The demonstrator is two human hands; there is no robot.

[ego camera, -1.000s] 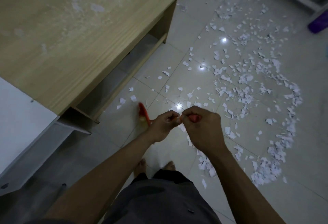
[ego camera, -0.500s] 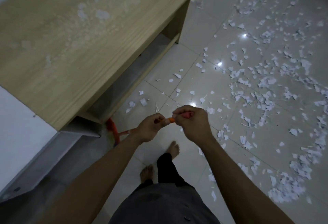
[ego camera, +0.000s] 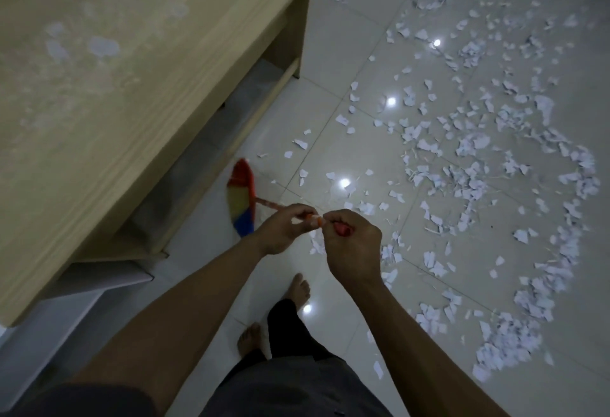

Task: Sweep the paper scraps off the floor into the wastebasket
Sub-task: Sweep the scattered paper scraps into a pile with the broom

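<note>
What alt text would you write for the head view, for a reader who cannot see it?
A person's left hand and right hand hold a broom, its colourful head beside a wooden desk; white paper scraps litter the tiled floor.

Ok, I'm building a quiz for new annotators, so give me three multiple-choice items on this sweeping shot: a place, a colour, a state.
1. Where is the broom head?
A) low beside the wooden desk, on the person's left
B) amid the scraps on the right
C) raised above the desk top

2. What colours are its bristles?
A) all green
B) red, yellow and blue
C) black and white

3. How is the broom handle held?
A) by one hand only
B) lying loose on the floor
C) gripped by both hands

Answers: 1 A, it sits by the desk, apart from most paper scraps; 2 B, three bands show; 3 C, the left hand and right hand both curl round it.
</note>
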